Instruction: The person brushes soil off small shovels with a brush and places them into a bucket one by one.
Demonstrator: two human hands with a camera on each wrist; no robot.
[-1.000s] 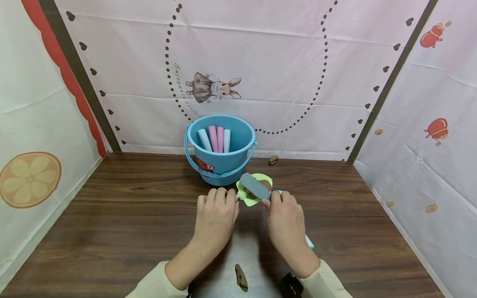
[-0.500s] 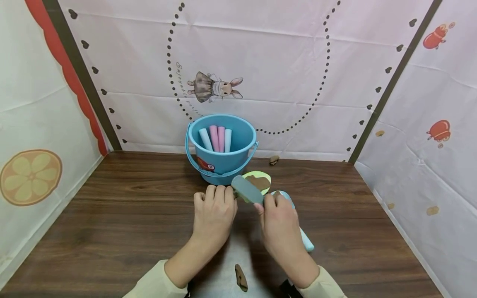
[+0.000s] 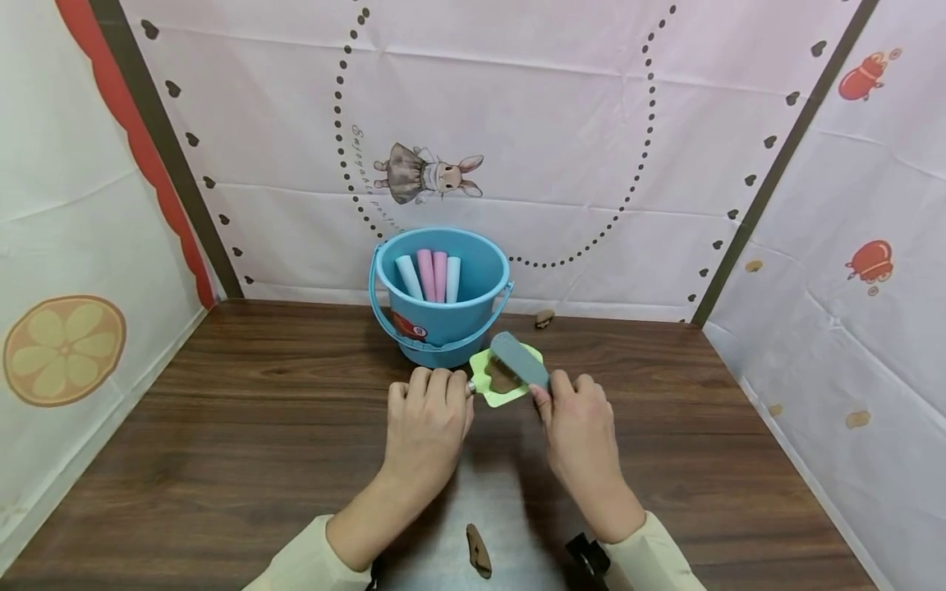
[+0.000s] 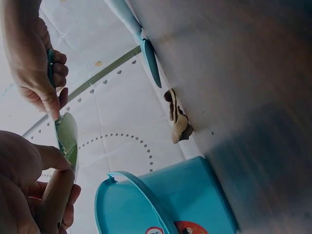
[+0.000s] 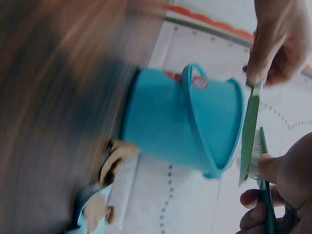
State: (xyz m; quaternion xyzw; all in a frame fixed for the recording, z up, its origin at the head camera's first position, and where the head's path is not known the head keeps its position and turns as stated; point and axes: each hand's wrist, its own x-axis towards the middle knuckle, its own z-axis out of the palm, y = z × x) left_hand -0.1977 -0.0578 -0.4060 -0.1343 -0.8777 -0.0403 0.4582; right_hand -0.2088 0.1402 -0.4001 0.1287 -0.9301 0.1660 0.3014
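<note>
In the head view my left hand (image 3: 424,427) grips a small light-green garden shovel (image 3: 498,400) by its handle, the blade facing up with a brown patch on it. My right hand (image 3: 584,435) holds a grey-green brush (image 3: 521,361) slantwise over that blade. From the right wrist view, the brush's white bristles (image 5: 255,156) lie against the shovel's face. A blue trowel (image 4: 151,63) rests on the table beyond, visible in the left wrist view; my right hand and forearm hide it from the head camera.
Behind the hands stands a blue bucket (image 3: 443,324) with pink and pale-blue tool handles (image 3: 432,277) inside. One brown clump (image 3: 544,318) lies by the back wall, another brown piece (image 3: 479,552) near the front of the wooden table (image 3: 259,427). Printed cloth walls surround it.
The brush slid down-left toward my left hand, then back up-right along the shovel. The blade tilted and levelled again. The blue trowel has dropped out of the head view behind my right arm.
</note>
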